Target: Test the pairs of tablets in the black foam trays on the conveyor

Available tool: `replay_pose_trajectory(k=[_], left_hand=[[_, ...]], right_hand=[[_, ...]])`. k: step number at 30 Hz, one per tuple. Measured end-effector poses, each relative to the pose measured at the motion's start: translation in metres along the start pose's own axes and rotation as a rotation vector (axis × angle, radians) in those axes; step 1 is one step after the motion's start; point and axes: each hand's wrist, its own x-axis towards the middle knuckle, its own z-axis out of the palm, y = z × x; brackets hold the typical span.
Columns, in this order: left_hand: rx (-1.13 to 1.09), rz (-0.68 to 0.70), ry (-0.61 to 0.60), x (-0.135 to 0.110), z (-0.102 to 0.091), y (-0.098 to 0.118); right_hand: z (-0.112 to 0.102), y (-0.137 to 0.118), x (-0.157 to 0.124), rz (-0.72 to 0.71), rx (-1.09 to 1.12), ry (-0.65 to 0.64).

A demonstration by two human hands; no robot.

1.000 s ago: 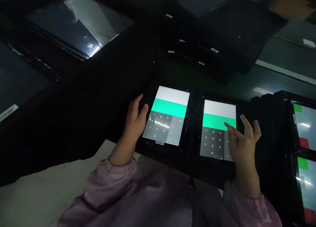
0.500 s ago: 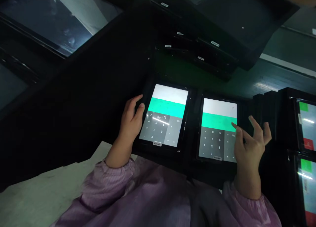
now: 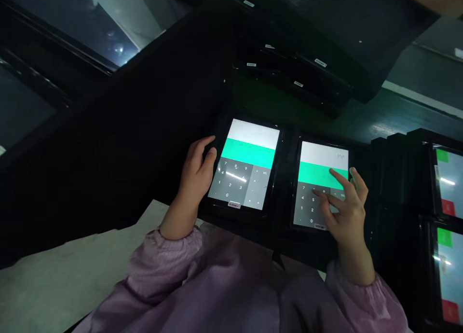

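While both hands are on the tablets, left hand: it curls around the left edge of the left tablet, with the thumb on the black frame. It looks like a light hold.

Right hand: it is part open, in a narrow shape, with the fingers spread over the keys of the right tablet. I cannot tell if they touch the glass.

Tablet spot: the two tablets lie side by side, just in front of the hands, one under each hand.

Screens: each one shows a calculator, with a white band, a green band and gray number keys.

Feel: the tablets look flat, stiff and not too heavy. The glass may be slippery and could crack, so the black frame seems the best place to hold.

Nearby: a pile of dark tablets sits ahead of the hands. More tablets with green and red marks stand past the right hand. A white sheet lies below the left hand, and pink sleeves cover both arms.
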Motion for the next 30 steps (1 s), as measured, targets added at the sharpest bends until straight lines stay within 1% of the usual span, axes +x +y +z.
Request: replay_pose_trajectory(k=[2, 5, 6, 7, 10, 11, 13, 15, 17, 19, 23, 24, 28, 30], left_hand=[[-0.008, 0.0, -0.021, 0.0, 0.0, 0.0], [-0.011, 0.012, -0.035, 0.001, -0.001, -0.001], [-0.008, 0.018, -0.03, 0.002, -0.001, -0.001], [-0.004, 0.02, -0.025, 0.002, -0.001, -0.002], [0.004, 0.015, -0.015, 0.002, -0.002, -0.002], [0.005, 0.014, -0.013, 0.001, -0.002, -0.002], [0.001, 0.008, -0.018, 0.0, -0.002, -0.002], [-0.002, 0.001, -0.025, 0.0, -0.002, -0.001], [-0.001, -0.003, -0.025, 0.0, -0.001, -0.001], [0.001, 0.0, -0.021, 0.001, -0.001, -0.001], [-0.002, -0.003, -0.02, 0.003, -0.001, -0.001], [-0.004, -0.009, -0.016, 0.003, -0.001, -0.001], [-0.038, -0.084, 0.021, 0.002, 0.001, -0.004], [-0.065, -0.122, 0.031, 0.001, 0.002, -0.006]], right_hand=[[0.002, -0.003, 0.001, -0.001, 0.015, -0.039], [0.001, -0.005, 0.003, 0.031, -0.009, -0.148], [0.001, -0.005, 0.004, 0.055, -0.026, -0.145], [-0.001, -0.003, 0.004, 0.086, -0.047, -0.105], [-0.005, 0.007, 0.001, 0.237, -0.149, 0.114], [-0.006, 0.011, -0.001, 0.295, -0.182, 0.164], [-0.006, 0.019, -0.005, 0.386, -0.222, 0.211], [-0.005, 0.023, -0.008, 0.429, -0.234, 0.223], [-0.003, 0.024, -0.009, 0.449, -0.23, 0.222], [-0.001, 0.022, -0.008, 0.435, -0.21, 0.201], [-0.001, 0.017, -0.003, 0.323, -0.171, 0.121], [-0.001, 0.016, -0.003, 0.326, -0.174, 0.129], [-0.001, 0.018, -0.004, 0.419, -0.198, 0.207], [0.001, 0.021, -0.005, 0.392, -0.194, 0.193]])
